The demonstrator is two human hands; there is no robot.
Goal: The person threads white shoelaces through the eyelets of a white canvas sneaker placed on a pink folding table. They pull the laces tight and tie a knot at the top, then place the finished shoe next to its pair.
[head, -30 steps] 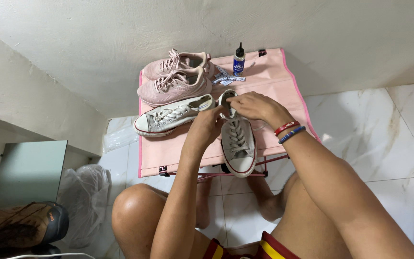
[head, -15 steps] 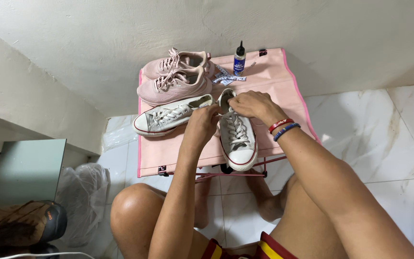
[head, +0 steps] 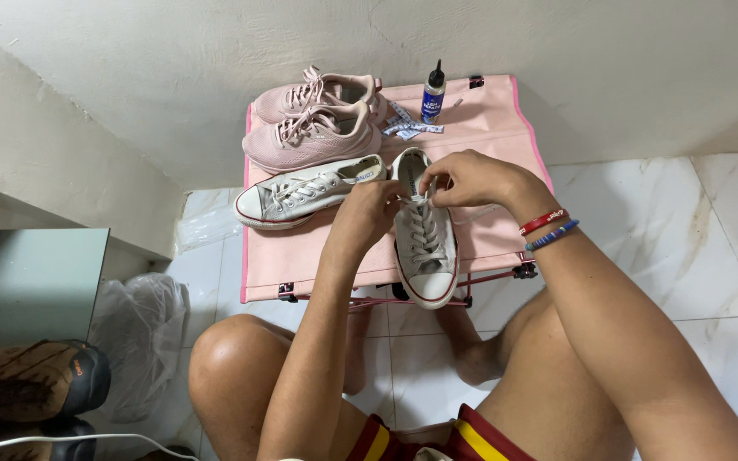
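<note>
Pink folding table (head: 489, 128) against the wall, over white marble floor tiles (head: 685, 248). Pair of pink sneakers (head: 313, 119) at the table's far left. White canvas sneaker (head: 305, 192) lies on its side just in front of them. Second white canvas sneaker (head: 424, 235) upright, toe toward the person, overhanging the near edge. Left hand (head: 369, 213) touching its left side, fingers curled shut on the lace (head: 403, 199). Right hand (head: 471, 179) over its collar, fingers pinched on the same lace. Small blue bottle (head: 433, 94) at the back; loose patterned laces (head: 407, 128) beside it.
</note>
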